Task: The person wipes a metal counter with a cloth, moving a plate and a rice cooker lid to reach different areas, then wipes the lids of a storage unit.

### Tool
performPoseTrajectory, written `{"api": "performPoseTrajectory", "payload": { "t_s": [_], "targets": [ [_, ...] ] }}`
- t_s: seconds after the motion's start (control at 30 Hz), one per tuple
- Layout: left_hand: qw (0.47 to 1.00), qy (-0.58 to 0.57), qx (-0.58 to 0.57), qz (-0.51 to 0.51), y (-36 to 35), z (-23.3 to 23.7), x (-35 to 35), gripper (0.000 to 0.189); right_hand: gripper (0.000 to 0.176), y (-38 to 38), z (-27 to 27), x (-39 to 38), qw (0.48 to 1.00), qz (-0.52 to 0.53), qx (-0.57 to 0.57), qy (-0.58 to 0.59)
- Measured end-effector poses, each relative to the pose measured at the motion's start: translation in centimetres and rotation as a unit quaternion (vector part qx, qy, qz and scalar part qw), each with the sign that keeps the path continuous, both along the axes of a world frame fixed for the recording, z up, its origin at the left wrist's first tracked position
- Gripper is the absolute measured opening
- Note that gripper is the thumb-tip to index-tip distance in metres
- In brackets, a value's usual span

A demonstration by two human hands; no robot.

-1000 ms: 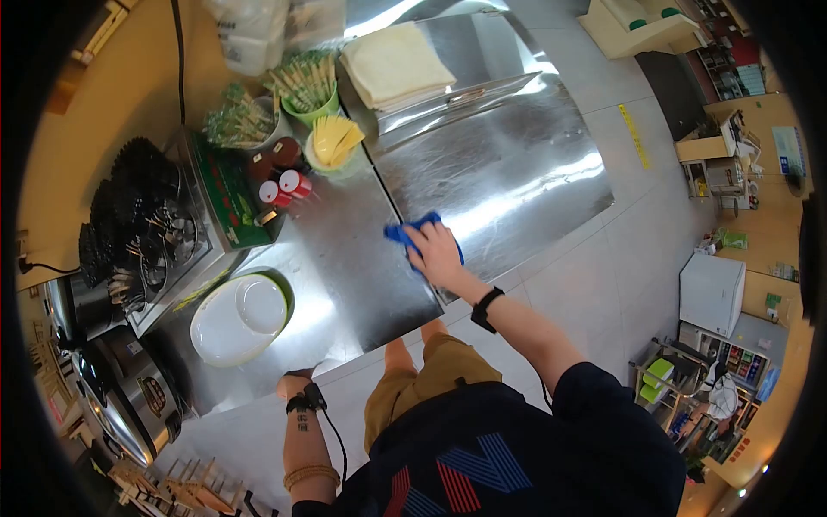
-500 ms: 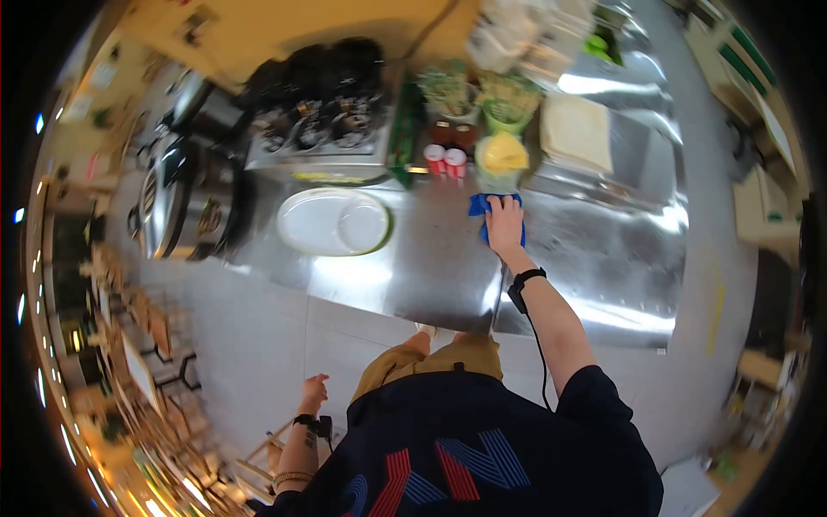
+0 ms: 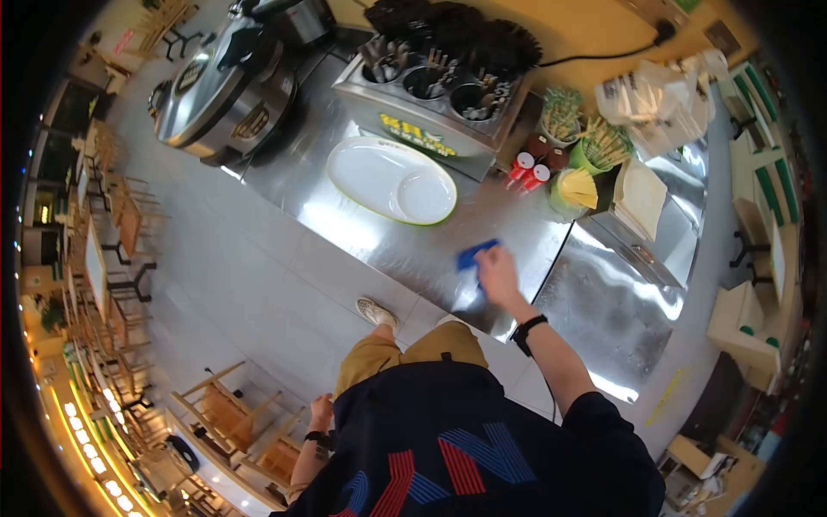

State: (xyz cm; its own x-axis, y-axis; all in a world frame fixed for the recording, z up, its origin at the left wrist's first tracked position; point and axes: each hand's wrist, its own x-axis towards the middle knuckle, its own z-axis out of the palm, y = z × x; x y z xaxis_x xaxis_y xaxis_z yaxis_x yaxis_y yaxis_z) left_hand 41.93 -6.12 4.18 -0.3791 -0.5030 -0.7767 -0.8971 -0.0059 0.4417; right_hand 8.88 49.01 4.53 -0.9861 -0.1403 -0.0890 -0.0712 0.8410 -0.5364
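One blue cloth (image 3: 472, 257), likely limp, best bunched centrally: my right grip (image 3: 499, 276) clenches it near the bench's (image 3: 422, 252) front edge.

Large yellow Chinese characters (image 3: 417, 134) run along the front of the metal cutlery holder (image 3: 405, 110); the first two read 餐具, the rest blur. The dark shirt (image 3: 465, 422) bears red and blue striped shapes, one like an N. Print on the cooker's gold label (image 3: 252, 121), the plastic bag (image 3: 655, 99) and the lit signs (image 3: 86, 448) is illegible
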Motion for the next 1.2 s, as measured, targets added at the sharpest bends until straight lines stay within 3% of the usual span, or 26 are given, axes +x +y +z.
{"api": "performPoseTrajectory", "payload": {
  "t_s": [0.03, 0.1, 0.13, 0.2, 0.23, 0.27, 0.3, 0.33, 0.43, 0.57, 0.63, 0.7, 0.83, 1.0, 1.13, 1.2],
  "targets": [
    [1.0, -0.005, 0.012, 0.009, -1.3, -1.3, 0.8, 0.015, 0.029, 1.4, -0.4, -1.3, 0.98, -0.068, 0.089, 0.162],
    [0.992, -0.007, 0.086, 0.095, -4.5, -4.2, 1.5, 0.017, 0.041, 2.1, -1.0, -3.9, 0.923, -0.337, 0.119, 0.145],
    [0.991, -0.011, 0.095, 0.095, -6.6, -5.7, 1.7, 0.017, 0.041, 1.9, -1.3, -4.7, 0.895, -0.39, 0.151, 0.155],
    [0.986, 0.102, 0.045, -0.126, -11.0, -8.2, 2.6, 0.019, 0.04, -1.9, -1.0, -4.6, 0.898, -0.391, 0.165, 0.115],
    [0.959, 0.162, 0.021, -0.233, -12.1, -8.7, 2.0, 0.021, 0.039, -4.0, -0.9, -4.5, 0.901, -0.392, 0.171, 0.077],
    [0.958, 0.164, 0.032, -0.233, -13.5, -9.1, 1.4, 0.021, 0.04, -6.6, -0.9, -3.3, 0.931, -0.316, 0.161, 0.088],
    [0.991, 0.078, 0.078, -0.082, -14.8, -7.9, -0.1, 0.022, 0.042, -9.3, -1.3, -2.2, 0.945, -0.263, 0.177, 0.077],
    [0.99, -0.014, 0.122, 0.07, -15.7, -7.3, -1.8, 0.023, 0.043, -12.0, -1.1, -0.8, 0.959, -0.221, 0.159, 0.079],
    [0.982, -0.065, 0.143, 0.108, -19.9, -7.6, -5.5, 0.023, 0.041, -18.2, 1.0, 2.3, 0.984, -0.156, 0.063, 0.055],
    [0.986, -0.054, 0.131, 0.087, -24.8, -6.9, -11.0, 0.023, 0.041, -19.0, 3.0, 2.9, 0.993, -0.105, 0.05, -0.008],
    [0.99, -0.026, 0.12, 0.066, -26.6, -7.3, -14.0, 0.023, 0.039, -18.2, 3.6, 2.4, 0.975, -0.19, 0.114, -0.021],
    [0.991, -0.005, 0.114, 0.065, -27.5, -7.2, -17.1, 0.022, 0.037, -17.7, 2.9, 1.7, 0.948, -0.302, 0.1, -0.011],
    [0.985, 0.062, 0.143, 0.069, -28.0, -6.6, -21.5, 0.022, 0.037, -21.4, 1.8, -1.3, 0.926, -0.366, 0.093, -0.004],
    [0.981, 0.077, 0.17, 0.057, -28.6, -6.8, -22.9, 0.024, 0.037, -30.7, 2.6, -6.1, 0.985, -0.17, 0.04, 0.007],
    [0.985, 0.045, 0.165, 0.035, -30.5, -4.2, -24.4, 0.022, 0.036, -37.8, 3.2, -12.1, 0.999, -0.051, -0.018, -0.004],
    [0.984, 0.094, 0.151, 0.005, -32.3, -2.4, -28.7, 0.022, 0.035, -41.0, 3.2, -15.8, 0.999, -0.029, -0.026, -0.008]
  ]
}}
